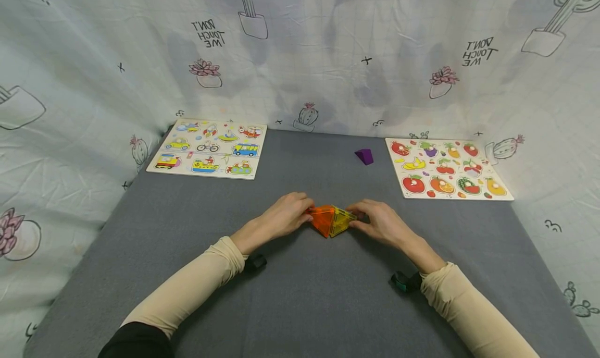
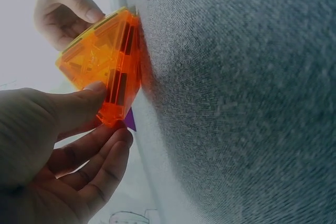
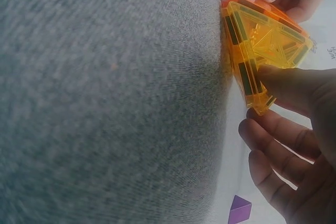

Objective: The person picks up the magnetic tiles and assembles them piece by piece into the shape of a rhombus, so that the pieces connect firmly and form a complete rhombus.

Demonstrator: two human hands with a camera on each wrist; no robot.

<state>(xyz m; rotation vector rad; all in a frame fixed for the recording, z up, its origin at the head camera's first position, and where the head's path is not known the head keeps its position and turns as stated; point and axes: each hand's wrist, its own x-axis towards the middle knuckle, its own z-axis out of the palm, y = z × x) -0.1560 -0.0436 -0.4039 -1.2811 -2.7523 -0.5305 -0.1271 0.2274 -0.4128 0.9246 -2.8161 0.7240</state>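
Observation:
Two see-through pyramid shapes made of magnetic tiles meet side by side on the grey table, one orange and one yellow. My left hand pinches the outer corner of the orange pyramid between thumb and fingers. From the other side, my right hand pinches the outer corner of the yellow pyramid. Dark magnet strips show along the edges of the orange pyramid in the left wrist view. The faces where the two shapes meet are hidden.
A small purple block lies farther back. A vehicle picture board is at the back left, a fruit picture board at the back right. A printed white curtain hangs behind the grey table.

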